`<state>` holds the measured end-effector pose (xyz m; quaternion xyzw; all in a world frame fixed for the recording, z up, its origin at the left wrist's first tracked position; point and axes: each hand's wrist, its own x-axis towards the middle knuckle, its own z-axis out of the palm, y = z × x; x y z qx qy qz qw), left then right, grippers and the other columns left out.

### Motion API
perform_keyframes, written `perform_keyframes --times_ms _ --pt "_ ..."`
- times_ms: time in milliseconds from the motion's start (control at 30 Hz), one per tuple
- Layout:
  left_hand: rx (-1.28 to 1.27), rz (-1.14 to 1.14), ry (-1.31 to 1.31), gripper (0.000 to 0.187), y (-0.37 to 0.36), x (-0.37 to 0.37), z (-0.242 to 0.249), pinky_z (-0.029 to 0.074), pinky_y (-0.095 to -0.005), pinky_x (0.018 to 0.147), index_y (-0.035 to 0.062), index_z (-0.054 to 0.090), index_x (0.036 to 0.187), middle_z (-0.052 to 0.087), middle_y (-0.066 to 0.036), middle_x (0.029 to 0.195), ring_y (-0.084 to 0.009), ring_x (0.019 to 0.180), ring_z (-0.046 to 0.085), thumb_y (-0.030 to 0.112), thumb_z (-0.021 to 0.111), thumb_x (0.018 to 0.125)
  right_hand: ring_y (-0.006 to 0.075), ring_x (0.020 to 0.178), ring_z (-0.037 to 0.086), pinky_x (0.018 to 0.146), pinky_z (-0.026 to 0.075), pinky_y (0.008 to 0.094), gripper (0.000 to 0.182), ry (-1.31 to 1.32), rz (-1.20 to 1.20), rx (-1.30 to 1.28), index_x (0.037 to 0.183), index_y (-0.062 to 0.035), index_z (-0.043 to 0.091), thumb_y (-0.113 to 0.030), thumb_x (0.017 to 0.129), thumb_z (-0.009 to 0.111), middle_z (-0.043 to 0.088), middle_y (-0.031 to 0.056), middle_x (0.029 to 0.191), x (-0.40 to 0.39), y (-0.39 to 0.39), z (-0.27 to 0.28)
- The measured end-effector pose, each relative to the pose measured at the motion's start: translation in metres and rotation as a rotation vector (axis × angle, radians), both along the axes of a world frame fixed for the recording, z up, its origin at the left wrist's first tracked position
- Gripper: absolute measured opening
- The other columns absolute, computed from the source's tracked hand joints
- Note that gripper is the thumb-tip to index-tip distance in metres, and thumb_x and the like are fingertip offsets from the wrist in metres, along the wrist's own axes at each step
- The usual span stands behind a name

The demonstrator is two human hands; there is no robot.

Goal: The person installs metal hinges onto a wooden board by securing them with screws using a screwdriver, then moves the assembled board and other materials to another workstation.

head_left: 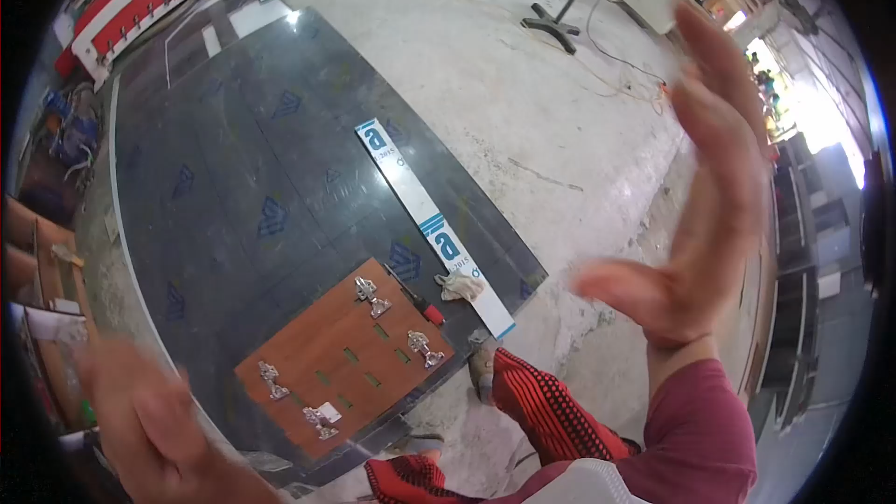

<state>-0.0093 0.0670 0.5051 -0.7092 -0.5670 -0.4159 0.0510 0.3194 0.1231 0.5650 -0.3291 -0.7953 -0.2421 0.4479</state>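
Both of my hands are raised in front of the camera. My right hand (714, 187) is up at the right with its fingers apart and nothing in it. My left hand (154, 420) is at the lower left, smeared by motion, its fingers hard to make out. Between and below them a brown board (350, 378) with several metal hinges (371, 297) lies on a dark sheet (252, 159). A screwdriver with a red handle (433, 315) lies beside the board. A white and blue strip (420, 205) bears a crumpled pale glove or cloth (459, 287).
A red and white machine (145, 0) stands at the upper left. A black stand (553, 28) with cables is on the concrete floor (448, 65). Wooden shelving (56, 317) is at the left edge. My legs in red and black patterned cloth are below.
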Motion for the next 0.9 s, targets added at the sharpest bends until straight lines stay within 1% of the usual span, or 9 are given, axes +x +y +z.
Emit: perform_keyframes --times_ms 167,233,267,333,467,533,667,700,900 --pt "0.254 -0.652 0.076 0.038 0.036 0.123 0.12 0.04 -0.0444 0.097 -0.0004 0.046 0.116 0.047 -0.016 0.125 -0.0333 0.115 0.048 0.003 0.052 0.079 0.0219 0.088 0.062 0.077 0.049 0.0333 0.029 -0.154 0.041 -0.949 0.096 -0.0094 0.065 -0.028 0.075 0.071 0.065 0.012 0.08 0.006 -0.06 0.076" --pt "0.133 -1.083 0.027 0.042 0.019 0.124 0.147 0.046 -0.0448 0.09 0.0007 0.046 0.118 0.047 -0.018 0.124 -0.0334 0.11 0.052 0.002 0.056 0.077 0.0216 0.082 0.063 0.067 0.049 0.0302 0.026 -0.151 -0.035 -0.801 0.093 -0.0088 0.065 -0.025 0.073 0.072 0.064 0.0059 0.081 0.026 -0.076 0.112" --pt "0.033 -1.058 -0.055 0.043 0.002 0.12 0.165 0.048 -0.0438 0.084 -0.0002 0.046 0.118 0.05 -0.019 0.119 -0.0323 0.105 0.055 0.002 0.058 0.077 0.0212 0.076 0.063 0.058 0.05 0.0272 0.024 -0.162 -0.11 -0.669 0.09 -0.0082 0.065 -0.023 0.072 0.073 0.063 -0.0001 0.081 0.038 -0.09 0.133" --pt "-0.053 -0.896 0.048 0.04 -0.021 0.097 0.2 0.05 -0.0407 0.072 -0.003 0.047 0.116 0.056 -0.021 0.108 -0.0303 0.093 0.058 0.006 0.06 0.08 0.0267 0.075 0.059 0.073 0.05 0.0374 0.04 -0.054 -0.094 -0.479 0.094 -0.0073 0.06 -0.046 0.083 0.06 0.064 0.0108 0.076 0.061 -0.114 0.187" --pt "-0.031 -0.798 0.25 0.034 -0.041 0.06 0.314 0.05 -0.0363 0.064 -0.0067 0.048 0.114 0.06 -0.023 0.092 -0.0278 0.083 0.059 0.015 0.055 0.089 0.0448 0.109 0.049 0.081 0.047 0.056 0.07 -0.03 0.041 0.126 0.131 -0.0026 0.036 -0.054 0.085 0.05 0.048 0.0301 0.119 0.104 -0.161 0.28" --pt "0.176 -0.724 0.168 0.036 -0.061 0.052 0.348 0.051 -0.0337 0.064 -0.0082 0.048 0.114 0.058 -0.024 0.1 -0.0278 0.083 0.059 0.019 0.05 0.092 0.044 0.116 0.047 0.084 0.048 0.0507 0.066 0.09 -0.089 0.043 0.136 -0.002 0.032 -0.047 0.09 0.048 0.048 0.0295 0.122 0.096 -0.198 0.324" --pt "0.239 -0.708 0.27 0.041 -0.095 0.055 0.399 0.051 -0.0329 0.067 -0.0092 0.044 0.117 0.047 -0.029 0.116 -0.0283 0.086 0.059 0.02 0.051 0.088 0.0181 0.048 0.059 0.033 0.041 0.0157 0.056 -0.002 -0.127 0.223 0.13 0.0038 0.028 -0.012 0.086 0.059 0.053 0.0242 0.102 0.115 -0.26 0.378" --pt "0.257 -0.718 0.278 0.041 -0.103 0.053 0.414 0.051 -0.0329 0.067 -0.0092 0.044 0.117 0.047 -0.029 0.116 -0.0283 0.086 0.059 0.02 0.051 0.088 0.0106 0.04 0.051 0.032 0.042 0.0168 0.033 -0.043 0.017 0.029 0.119 0.0044 0.042 -0.006 0.089 0.053 0.056 0.0134 0.069 0.115 -0.281 0.401" --pt "0.32 -0.716 0.083 0.058 -0.126 0.082 0.474 0.054 -0.0303 0.068 -0.0034 0.033 0.132 0.036 -0.032 0.13 -0.0326 0.093 0.061 0.028 0.053 0.087 0.01 0.037 0.044 0.037 0.043 0.02 0.035 0.003 -0.332 0.234 0.117 0.0065 0.037 -0.023 0.098 0.033 0.046 -0.0004 0.05 0.123 -0.377 0.435"
